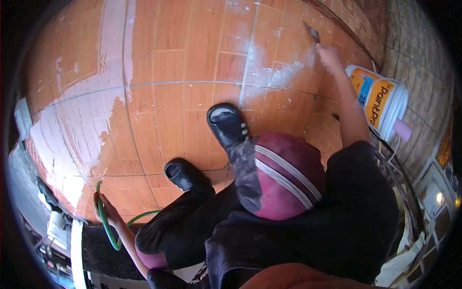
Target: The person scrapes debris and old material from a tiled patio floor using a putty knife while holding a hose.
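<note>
My left hand (pixel 109 212) is closed around a green hose (pixel 114 241), whose end points up over the wet, shiny part of the tiled floor. My right hand (pixel 329 56) reaches out at the upper right, its fingers wrapped round a small hand tool with a narrow dark head (pixel 312 32); blur hides whether it is a scraper or a brush. Beneath the tool and to its left, whitish powdery residue (pixel 276 72) covers the orange wood-look tiles (pixel 168 115). Water (pixel 72 139) reflects light on the left side of the floor.
A white paint bucket (pixel 380 101) with an orange label stands right of my right forearm. My feet, in black slides (pixel 226 125), are on the tiles, one knee raised in front of me. A dark cable (pixel 402 164) runs at the right. Several items line the left edge.
</note>
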`<state>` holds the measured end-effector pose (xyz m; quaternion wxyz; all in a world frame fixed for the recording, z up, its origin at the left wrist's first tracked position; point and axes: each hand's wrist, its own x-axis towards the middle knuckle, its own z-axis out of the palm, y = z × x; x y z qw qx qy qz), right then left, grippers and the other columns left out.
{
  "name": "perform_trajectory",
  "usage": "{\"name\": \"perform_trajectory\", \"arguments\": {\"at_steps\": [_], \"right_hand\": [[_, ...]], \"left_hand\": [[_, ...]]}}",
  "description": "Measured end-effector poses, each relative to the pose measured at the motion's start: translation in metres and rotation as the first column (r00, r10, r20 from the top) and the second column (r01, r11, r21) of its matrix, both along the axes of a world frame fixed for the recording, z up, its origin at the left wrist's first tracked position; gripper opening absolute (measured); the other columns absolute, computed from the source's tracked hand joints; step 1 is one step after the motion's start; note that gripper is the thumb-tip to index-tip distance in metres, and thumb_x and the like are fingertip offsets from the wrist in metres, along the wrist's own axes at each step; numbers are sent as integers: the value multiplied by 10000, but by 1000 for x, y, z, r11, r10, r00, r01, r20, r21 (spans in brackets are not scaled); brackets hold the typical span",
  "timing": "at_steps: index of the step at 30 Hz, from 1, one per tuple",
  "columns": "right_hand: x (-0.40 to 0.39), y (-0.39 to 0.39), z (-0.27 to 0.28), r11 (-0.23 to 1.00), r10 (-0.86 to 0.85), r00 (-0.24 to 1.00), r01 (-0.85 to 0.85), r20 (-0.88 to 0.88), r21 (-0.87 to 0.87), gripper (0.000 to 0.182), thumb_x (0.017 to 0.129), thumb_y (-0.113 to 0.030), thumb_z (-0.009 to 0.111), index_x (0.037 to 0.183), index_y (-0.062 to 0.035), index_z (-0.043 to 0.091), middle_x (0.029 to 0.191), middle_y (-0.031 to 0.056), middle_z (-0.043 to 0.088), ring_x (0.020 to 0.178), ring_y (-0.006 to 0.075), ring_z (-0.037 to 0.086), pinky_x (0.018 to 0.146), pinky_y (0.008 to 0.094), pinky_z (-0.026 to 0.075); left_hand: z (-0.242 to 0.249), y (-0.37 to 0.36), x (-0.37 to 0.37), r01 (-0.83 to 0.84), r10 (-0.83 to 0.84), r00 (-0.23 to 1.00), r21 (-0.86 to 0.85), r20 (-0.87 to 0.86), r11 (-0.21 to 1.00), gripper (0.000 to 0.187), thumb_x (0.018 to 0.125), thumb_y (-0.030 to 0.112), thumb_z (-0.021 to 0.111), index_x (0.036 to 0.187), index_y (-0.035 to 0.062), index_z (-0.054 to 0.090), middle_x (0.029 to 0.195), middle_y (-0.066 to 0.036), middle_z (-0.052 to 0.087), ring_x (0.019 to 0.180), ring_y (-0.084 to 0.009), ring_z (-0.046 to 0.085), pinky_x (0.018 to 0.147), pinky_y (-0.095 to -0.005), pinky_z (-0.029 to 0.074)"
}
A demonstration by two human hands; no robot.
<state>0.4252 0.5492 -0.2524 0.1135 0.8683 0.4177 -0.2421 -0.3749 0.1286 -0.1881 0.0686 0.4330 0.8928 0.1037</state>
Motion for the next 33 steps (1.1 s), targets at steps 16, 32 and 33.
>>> {"name": "perform_trajectory", "arguments": {"at_steps": [16, 32, 33], "right_hand": [[-195, 31, -9, 862, 504, 864, -503, -12, -59, 464, 889, -372, 539, 1109, 21, 650, 1145, 285, 620, 1108, 431, 591, 959, 492, 459], [-256, 65, -6, 881, 446, 895, -442, 15, 171, 481, 941, -424, 475, 1054, 3, 666, 1070, 281, 647, 1083, 427, 600, 908, 496, 477], [-249, 57, -3, 880, 456, 890, -453, 14, 146, 483, 941, -422, 474, 1041, 9, 669, 1060, 278, 651, 1081, 423, 601, 897, 490, 483]], "left_hand": [[13, 16, 25, -133, 109, 984, 168, 141, 977, 181, 903, 82, 655, 1022, -50, 689, 962, -138, 716, 841, -197, 680, 752, -298, 552], [0, 9, 17, -150, 95, 965, 216, 244, 965, 185, 895, 65, 662, 1033, -56, 685, 977, -148, 715, 878, -198, 676, 772, -299, 546], [2, 5, 15, -144, 93, 966, 202, 243, 969, 185, 895, 65, 662, 1033, -56, 685, 977, -148, 715, 878, -198, 676, 772, -299, 546]]}}
